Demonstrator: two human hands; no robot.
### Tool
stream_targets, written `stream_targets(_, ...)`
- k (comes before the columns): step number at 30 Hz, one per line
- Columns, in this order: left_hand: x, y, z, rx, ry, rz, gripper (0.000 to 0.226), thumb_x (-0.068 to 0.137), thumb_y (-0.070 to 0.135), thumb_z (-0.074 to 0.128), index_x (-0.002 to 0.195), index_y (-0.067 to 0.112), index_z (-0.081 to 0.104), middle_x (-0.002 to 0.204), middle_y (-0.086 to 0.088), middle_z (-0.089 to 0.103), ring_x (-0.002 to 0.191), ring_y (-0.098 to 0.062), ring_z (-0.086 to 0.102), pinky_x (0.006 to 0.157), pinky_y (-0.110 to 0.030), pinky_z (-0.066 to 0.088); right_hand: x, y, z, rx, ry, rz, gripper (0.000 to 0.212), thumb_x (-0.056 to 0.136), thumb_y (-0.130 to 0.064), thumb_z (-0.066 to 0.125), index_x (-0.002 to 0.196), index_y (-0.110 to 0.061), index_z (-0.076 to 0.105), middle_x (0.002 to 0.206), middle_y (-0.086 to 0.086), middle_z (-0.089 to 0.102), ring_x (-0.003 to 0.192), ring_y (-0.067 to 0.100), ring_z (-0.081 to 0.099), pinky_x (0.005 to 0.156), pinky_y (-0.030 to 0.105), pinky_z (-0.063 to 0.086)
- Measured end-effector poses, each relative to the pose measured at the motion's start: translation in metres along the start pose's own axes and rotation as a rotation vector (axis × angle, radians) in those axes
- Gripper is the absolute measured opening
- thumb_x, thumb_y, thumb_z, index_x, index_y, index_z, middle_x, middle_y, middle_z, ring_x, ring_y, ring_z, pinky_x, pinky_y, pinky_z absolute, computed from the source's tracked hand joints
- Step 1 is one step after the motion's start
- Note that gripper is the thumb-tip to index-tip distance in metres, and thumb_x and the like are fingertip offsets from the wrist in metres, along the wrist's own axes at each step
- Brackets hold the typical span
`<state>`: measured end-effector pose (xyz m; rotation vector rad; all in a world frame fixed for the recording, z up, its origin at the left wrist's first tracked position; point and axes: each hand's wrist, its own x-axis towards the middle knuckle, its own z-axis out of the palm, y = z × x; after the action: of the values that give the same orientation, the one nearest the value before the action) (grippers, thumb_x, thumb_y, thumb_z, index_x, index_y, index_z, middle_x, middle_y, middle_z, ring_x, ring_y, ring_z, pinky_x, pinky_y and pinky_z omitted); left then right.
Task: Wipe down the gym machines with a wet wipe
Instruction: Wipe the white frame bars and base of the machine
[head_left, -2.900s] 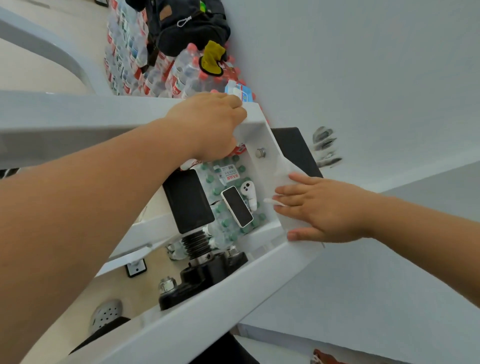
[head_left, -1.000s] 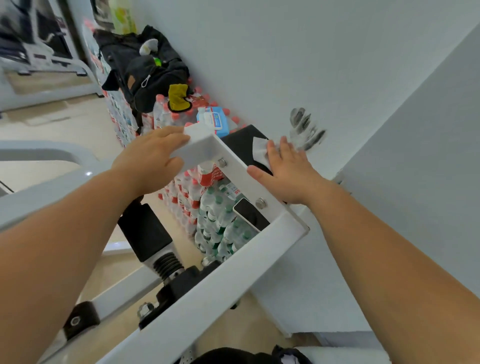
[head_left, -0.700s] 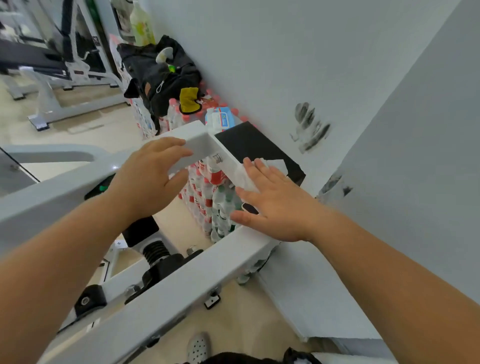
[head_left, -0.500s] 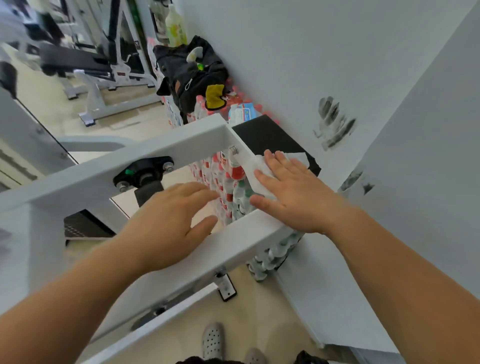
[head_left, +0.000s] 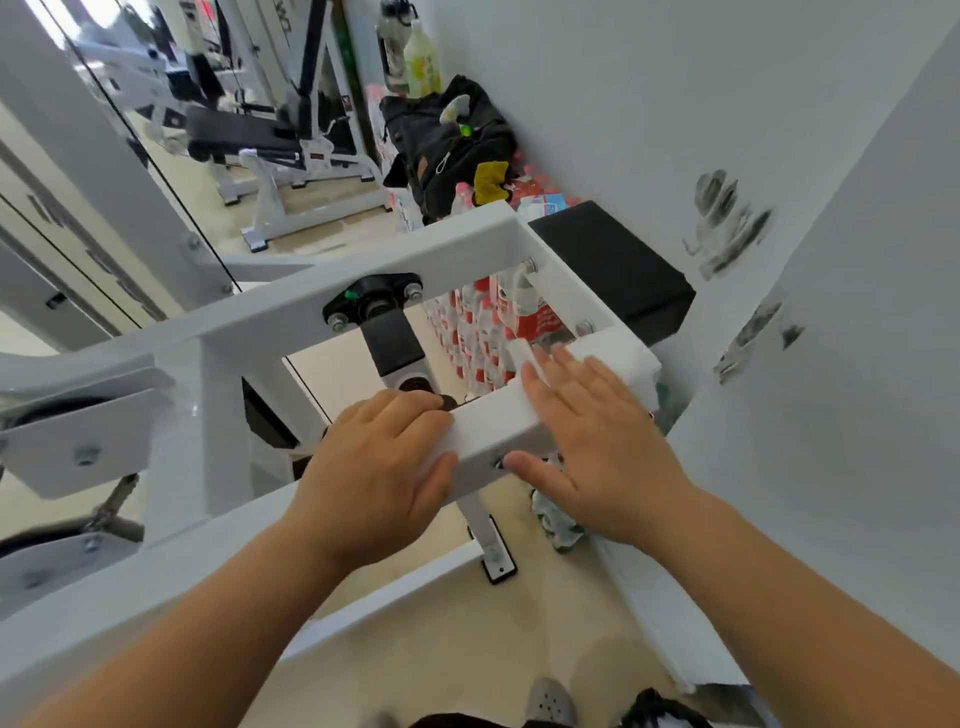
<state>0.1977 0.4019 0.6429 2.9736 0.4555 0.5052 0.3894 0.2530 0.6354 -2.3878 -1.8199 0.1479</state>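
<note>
The right hand (head_left: 597, 447) is lying flat in the middle of the frame with its fingers straight. It is pressing the wet wipe (head_left: 522, 356) down on top of the white bar (head_left: 488, 421) of the gym machine. A bit of the wipe is sticking out past the fingertips. The thumb is touching the near side of the bar. Just to the left, the left hand (head_left: 379, 467) is holding the same bar, with its fingers curling over the top. A black pad (head_left: 613, 265) is sitting at the upper right, by the wall (head_left: 623, 104). Water bottles (head_left: 478, 332) are standing behind the bar. A black bag (head_left: 447, 135) is sitting near the top.
</note>
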Motion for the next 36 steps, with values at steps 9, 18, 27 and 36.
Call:
stream_targets(9,-0.066,-0.013,-0.007,-0.138,0.214,0.161,0.011,0.083,0.016,0.061,0.085,0.008,0.068,0.087,-0.008,0.065,0.074,-0.027,0.055,0.064,-0.043,0.048,0.001,-0.054,0.019,0.093,0.152,0.335,0.107,0.084,-0.086,-0.012,0.165,-0.020,0.012,0.173,0.002,0.005,0.159,0.015,-0.007,0.128,0.041,-0.011)
stream_targets(18,-0.150,-0.029,0.004,-0.257,0.060,0.143,0.013,0.080,0.022,0.054,0.076,0.012,0.060,0.075,-0.002,0.057,0.069,-0.027,0.052,0.059,-0.043,0.046,-0.007,-0.145,0.046,0.038,0.151,0.143,0.085,0.098,-0.071,0.015,0.164,-0.018,0.019,0.172,0.000,0.011,0.159,0.014,0.000,0.127,0.031,-0.011)
stream_targets(27,-0.167,-0.029,0.032,-0.062,-0.466,-0.081,0.052,0.093,0.044,0.049,0.140,0.022,0.046,0.136,0.001,0.052,0.123,-0.022,0.050,0.098,-0.036,0.045,-0.053,-0.148,0.110,0.295,0.501,0.263,0.063,0.104,-0.037,0.045,0.159,-0.009,0.033,0.168,0.003,0.025,0.156,0.011,0.016,0.126,0.023,0.014)
stream_targets(36,-0.116,-0.005,0.118,0.141,-0.495,-0.169,0.078,0.099,0.053,0.046,0.161,0.023,0.010,0.171,-0.003,0.001,0.157,-0.025,0.006,0.126,-0.042,0.010,-0.053,-0.069,0.195,0.692,0.324,0.425,0.061,0.108,-0.037,0.045,0.163,-0.024,0.021,0.170,-0.013,0.011,0.156,0.005,0.007,0.128,0.030,0.011)
